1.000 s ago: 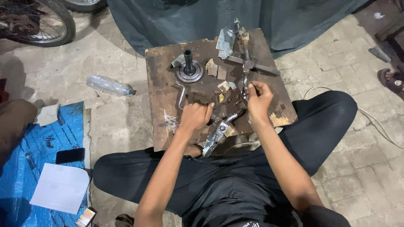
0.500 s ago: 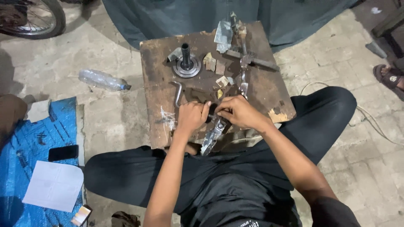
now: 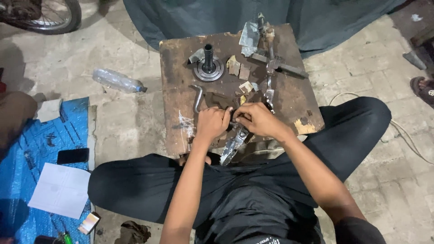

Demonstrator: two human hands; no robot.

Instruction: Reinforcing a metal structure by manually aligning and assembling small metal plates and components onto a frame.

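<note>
Both hands are pinching the shiny elongated metal part (image 3: pixel 235 142) at the near edge of the rusty brown wooden desk (image 3: pixel 176 90), left hand (image 3: pixel 213 123) and right hand (image 3: pixel 257 119) fingers closed on its top — best keeping it braced against the desk edge, steady.

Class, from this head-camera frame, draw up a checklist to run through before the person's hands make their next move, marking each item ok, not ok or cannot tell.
1. Both hands on the work: left hand and right hand meet over the metal part. Ok.
2. Part supported: it overhangs the near edge of the wooden board. Not ok.
3. Grip firmness: fingers hide the contact. Cannot tell.
4. Space by the hands: bent rod and scraps lie close. Not ok.
5. Flanged shaft upright, apart from the hands. Ok.
</note>
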